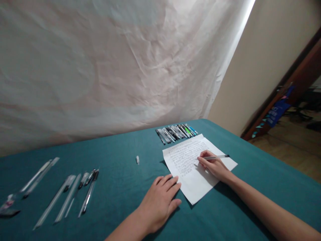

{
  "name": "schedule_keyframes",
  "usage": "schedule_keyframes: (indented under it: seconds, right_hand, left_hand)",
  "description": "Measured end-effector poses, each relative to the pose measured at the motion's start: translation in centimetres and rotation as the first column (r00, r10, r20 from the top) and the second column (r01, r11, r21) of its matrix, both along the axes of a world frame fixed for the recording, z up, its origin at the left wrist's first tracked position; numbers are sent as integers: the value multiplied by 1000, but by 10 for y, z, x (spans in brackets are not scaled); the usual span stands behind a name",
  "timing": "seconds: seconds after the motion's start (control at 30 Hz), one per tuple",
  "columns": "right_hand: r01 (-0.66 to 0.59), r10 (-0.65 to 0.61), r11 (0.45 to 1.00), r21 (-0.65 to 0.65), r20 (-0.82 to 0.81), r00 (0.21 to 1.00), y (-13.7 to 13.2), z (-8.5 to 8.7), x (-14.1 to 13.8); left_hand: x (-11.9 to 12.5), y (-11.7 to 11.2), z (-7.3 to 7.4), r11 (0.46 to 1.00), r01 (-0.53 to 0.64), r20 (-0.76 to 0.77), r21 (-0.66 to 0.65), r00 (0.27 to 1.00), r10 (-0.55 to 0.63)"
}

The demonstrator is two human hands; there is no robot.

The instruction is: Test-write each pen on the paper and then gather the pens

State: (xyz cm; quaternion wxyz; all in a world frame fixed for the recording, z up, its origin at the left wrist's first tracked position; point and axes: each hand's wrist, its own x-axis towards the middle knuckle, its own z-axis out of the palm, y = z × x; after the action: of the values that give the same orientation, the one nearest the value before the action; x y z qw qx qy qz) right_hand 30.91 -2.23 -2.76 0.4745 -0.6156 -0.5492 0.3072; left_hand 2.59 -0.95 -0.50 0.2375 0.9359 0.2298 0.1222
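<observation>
My right hand (212, 165) is closed around a clear-barrelled pen (217, 157), its dark end pointing right. The hand rests on a white sheet of paper (198, 189) with lines of small handwriting over its upper part. The pen's tip is close to the lower written lines; whether it touches the paper I cannot tell. My left hand (162, 197) lies flat with fingers spread, palm down on the cloth, its fingertips at the sheet's left edge. A small whitish pen cap (137, 159) lies on the cloth beyond the left hand.
A row of several pens (177, 133) lies behind the paper, side by side. Several clear pen parts (67, 197) and dark caps are spread at the left. A green cloth (117, 187) covers the table. A pale sheet (112, 67) hangs behind; a doorway (288, 97) is at right.
</observation>
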Motion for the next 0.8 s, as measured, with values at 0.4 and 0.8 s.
schedule_keyframes:
  seconds: [0.4,0.8]
  right_hand:
    - [14,-24,999,38,273,962,0,-9,13]
    - [-50,15,994,93,347,938,-1,-11,12]
  left_hand:
    - [0,0,1,999,5,-43,37,999,-3]
    - [0,-2,6,995,9,-105,96,994,1]
